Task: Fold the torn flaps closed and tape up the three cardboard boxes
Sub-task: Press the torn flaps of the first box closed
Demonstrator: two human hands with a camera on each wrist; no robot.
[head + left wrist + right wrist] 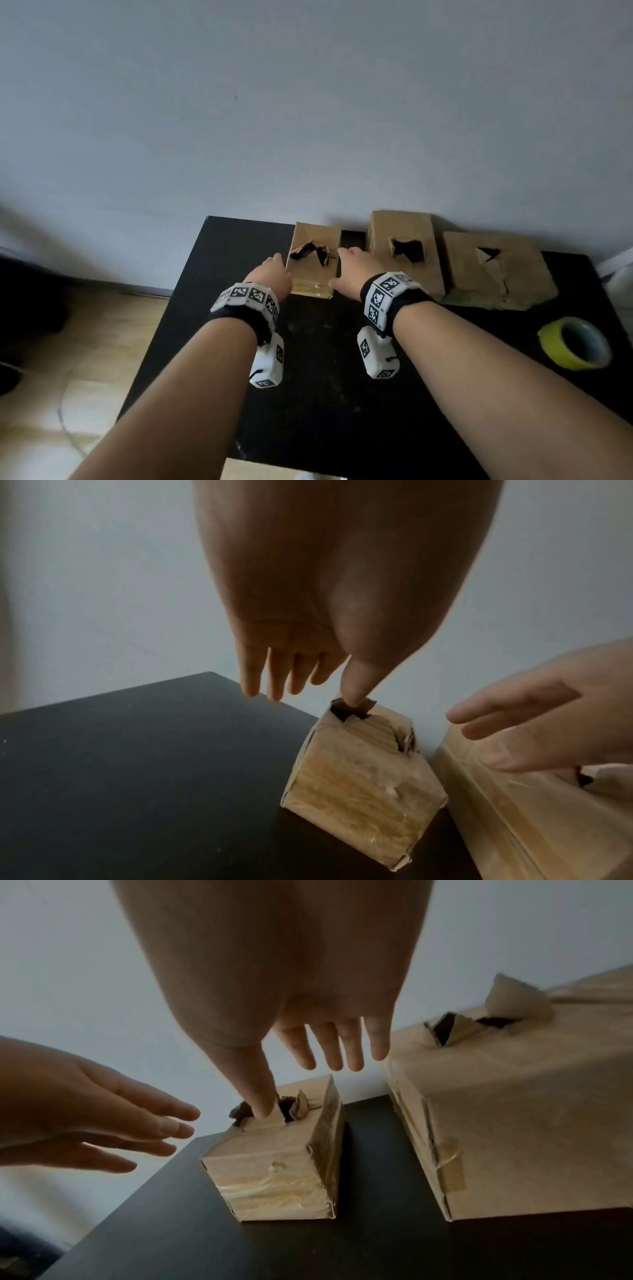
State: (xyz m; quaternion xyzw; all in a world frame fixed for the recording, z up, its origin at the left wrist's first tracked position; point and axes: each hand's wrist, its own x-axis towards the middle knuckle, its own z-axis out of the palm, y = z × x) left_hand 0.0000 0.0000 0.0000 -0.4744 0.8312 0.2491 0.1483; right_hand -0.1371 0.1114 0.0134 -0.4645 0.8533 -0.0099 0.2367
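Three brown cardboard boxes stand along the wall on a black table (212, 308). The small left box (313, 274) has a ragged torn hole (310, 253) in its top. The middle box (404, 236) and the flatter right box (493, 284) are torn on top too. My left hand (274, 270) hangs at the small box's left side and my right hand (346, 270) at its right side, fingers straight, holding nothing. In the wrist views each thumb (356, 693) (260, 1099) lines up with the small box's (359, 791) (274, 1177) torn hole; contact is unclear.
A roll of yellow tape (575, 342) lies on the table's right side, in front of the right box. A white wall rises directly behind the boxes. Wooden floor (85, 342) lies beyond the table's left edge. The middle box (514, 1123) stands close to my right hand.
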